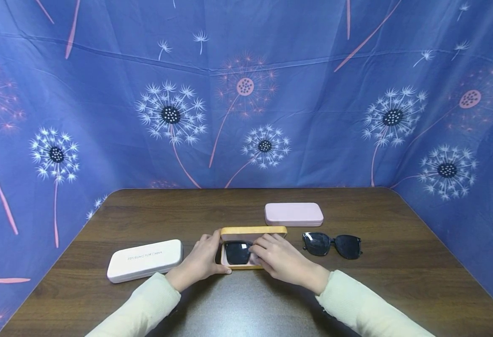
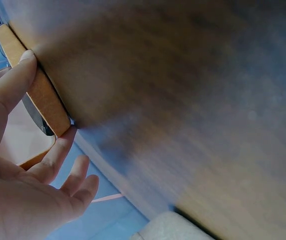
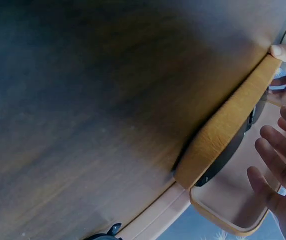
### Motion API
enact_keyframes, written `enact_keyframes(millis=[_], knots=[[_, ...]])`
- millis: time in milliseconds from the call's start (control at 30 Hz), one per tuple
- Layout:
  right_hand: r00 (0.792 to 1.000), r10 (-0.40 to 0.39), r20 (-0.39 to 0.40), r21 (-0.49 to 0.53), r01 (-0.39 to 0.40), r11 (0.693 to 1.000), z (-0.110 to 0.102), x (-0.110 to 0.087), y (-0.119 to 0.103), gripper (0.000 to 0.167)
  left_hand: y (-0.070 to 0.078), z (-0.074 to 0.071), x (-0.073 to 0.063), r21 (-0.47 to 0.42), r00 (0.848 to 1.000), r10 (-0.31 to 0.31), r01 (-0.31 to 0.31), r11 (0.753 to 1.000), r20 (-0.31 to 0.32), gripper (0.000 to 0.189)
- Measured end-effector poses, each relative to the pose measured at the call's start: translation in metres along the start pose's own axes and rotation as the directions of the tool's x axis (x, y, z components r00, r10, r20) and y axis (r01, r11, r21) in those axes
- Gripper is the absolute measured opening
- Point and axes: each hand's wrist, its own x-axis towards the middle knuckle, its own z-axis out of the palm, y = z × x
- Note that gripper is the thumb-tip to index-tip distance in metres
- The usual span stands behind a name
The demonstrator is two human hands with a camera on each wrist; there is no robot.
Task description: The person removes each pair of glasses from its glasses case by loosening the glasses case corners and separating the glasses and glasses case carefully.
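Observation:
A yellow-orange glasses case (image 1: 250,267) with a pale lining stands open on the table, its lid raised at the back. Dark sunglasses (image 1: 237,253) lie inside it. My left hand (image 1: 202,259) grips the case's left end, the thumb (image 2: 20,75) against the front wall and a finger at the end corner. My right hand (image 1: 282,259) is over the right part of the case, covering that side of the sunglasses in the head view. In the right wrist view its fingers (image 3: 278,150) are spread and loosely bent in front of the lid.
A white glasses case (image 1: 145,260) with lettering lies shut at the left. Behind the yellow-orange case is a closed pink case (image 1: 294,214). A second pair of black sunglasses (image 1: 332,245) sits at the right. Blue dandelion-print cloth (image 1: 314,103) hangs behind the brown wooden table (image 1: 406,281).

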Motion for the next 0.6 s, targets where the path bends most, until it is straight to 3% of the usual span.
enact_keyframes(millis=[600], knots=[[0.997,0.021,0.08,-0.196,-0.005,0.981,0.0096,0.0036,-0.0021,0.028,0.0007,0.0005,0.0003,-0.001,1.0,-0.015,0.015,1.0,0.004,0.093]])
